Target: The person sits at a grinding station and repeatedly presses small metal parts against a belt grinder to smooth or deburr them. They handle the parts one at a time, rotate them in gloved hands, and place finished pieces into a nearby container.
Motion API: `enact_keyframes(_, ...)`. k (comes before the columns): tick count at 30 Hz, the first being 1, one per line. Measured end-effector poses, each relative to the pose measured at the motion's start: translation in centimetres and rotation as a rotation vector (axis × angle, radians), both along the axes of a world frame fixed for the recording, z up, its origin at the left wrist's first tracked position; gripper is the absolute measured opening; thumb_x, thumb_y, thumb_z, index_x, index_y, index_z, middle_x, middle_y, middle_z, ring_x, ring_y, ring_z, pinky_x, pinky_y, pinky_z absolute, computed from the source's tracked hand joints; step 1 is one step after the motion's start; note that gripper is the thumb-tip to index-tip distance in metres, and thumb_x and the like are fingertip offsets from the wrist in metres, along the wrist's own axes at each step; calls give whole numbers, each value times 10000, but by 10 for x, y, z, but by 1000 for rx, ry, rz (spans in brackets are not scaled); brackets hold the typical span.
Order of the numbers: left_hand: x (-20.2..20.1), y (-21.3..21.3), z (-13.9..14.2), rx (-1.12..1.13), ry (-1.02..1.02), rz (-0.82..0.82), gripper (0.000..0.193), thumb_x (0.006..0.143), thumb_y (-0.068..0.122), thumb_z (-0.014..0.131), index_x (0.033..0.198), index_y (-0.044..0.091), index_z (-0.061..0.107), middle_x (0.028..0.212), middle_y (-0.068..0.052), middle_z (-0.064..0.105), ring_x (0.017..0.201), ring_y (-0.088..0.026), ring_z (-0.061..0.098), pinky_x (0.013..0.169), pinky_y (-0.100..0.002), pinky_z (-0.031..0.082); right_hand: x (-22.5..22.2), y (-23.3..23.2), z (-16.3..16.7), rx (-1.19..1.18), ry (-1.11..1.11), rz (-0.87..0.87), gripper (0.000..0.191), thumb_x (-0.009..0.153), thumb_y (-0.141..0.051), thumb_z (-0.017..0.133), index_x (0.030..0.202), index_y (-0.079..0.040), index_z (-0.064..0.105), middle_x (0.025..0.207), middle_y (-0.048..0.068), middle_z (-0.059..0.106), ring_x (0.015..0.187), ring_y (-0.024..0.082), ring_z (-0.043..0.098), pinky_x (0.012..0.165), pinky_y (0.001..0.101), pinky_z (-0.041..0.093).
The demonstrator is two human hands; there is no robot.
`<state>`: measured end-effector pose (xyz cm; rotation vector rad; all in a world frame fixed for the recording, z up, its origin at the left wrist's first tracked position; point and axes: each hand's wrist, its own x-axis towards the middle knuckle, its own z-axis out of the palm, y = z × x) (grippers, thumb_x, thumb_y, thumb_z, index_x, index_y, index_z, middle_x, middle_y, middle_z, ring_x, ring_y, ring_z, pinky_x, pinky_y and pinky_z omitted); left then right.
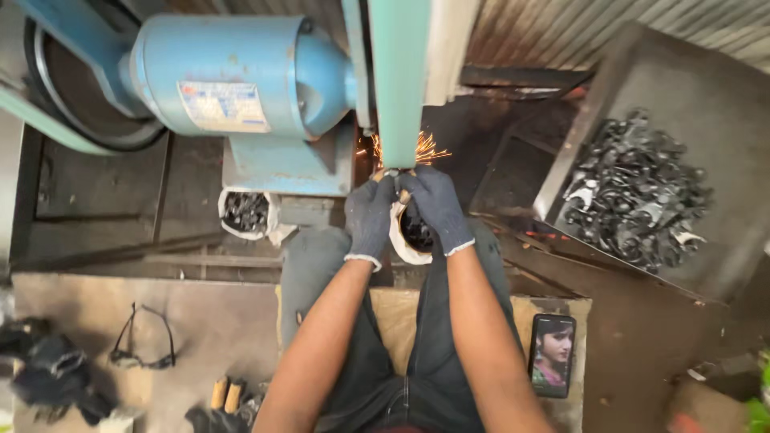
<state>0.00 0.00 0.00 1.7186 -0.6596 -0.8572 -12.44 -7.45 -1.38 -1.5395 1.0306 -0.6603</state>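
Gloved, two hands (405,210) press one metal piece (393,173) against one belt (399,80).

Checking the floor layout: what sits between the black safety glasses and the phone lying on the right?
In the head view, the person's lap and both bare forearms lie between the black safety glasses and the phone.

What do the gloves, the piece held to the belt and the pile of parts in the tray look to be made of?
Gloves on the left hand and right hand: dark knitted fabric with pale ribbed cuffs. Held piece: likely metal, since orange sparks fly where it meets the green belt. Pile of parts: dull grey metal, with glints on the edges.
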Motion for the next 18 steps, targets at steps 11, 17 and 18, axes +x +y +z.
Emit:
enact_keyframes(11, 9, -51, -55, 87, -436, -153, 351, 965, 337, 625, 874, 10, 713, 832, -232, 688, 803, -418, 680, 709, -483, 500, 14, -12, -84, 17, -105, -289, 206, 1027, -175, 612, 980, 21, 653, 876, 107, 648, 821, 160, 582, 773, 317, 497)
enact_keyframes(17, 18, -52, -46, 87, -423, -242, 296, 943, 337, 625, 978, 66, 738, 892, -198, 717, 869, -413, 685, 728, -500, 511, 20, -14, -69, -278, -22, -278, 226, 1027, -215, 611, 1108, -14, 677, 986, 118, 691, 920, 200, 644, 827, 347, 516)
enact_keyframes(18, 10, -44, -48, 44, -496, -256, 283, 931, 322, 638, 996, 64, 732, 930, -200, 720, 887, -419, 680, 732, -505, 510, 6, -9, -67, -399, 9, -256, 242, 1036, -218, 613, 1148, -17, 690, 1046, 134, 704, 975, 228, 660, 859, 359, 519)
